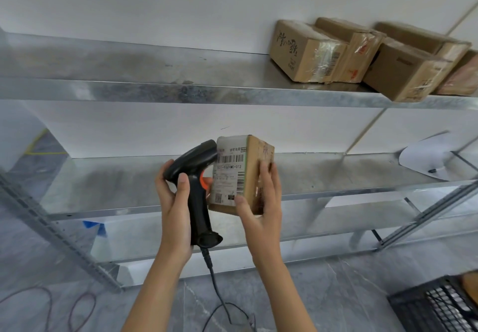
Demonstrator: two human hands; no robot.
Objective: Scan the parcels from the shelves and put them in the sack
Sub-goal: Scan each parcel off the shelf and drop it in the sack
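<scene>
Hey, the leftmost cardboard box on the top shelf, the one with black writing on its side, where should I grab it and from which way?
Probably by its two long side faces, reaching in from the shelf's open front. The leftmost box has free space on its left, but a neighbouring box crowds its right side, so slide it leftward or forward first. The right hand holds the labelled parcel and the left hand the scanner.

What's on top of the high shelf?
Brown cardboard parcels sit at the right end of the top shelf. The back ones are partly hidden by those in front.
</scene>
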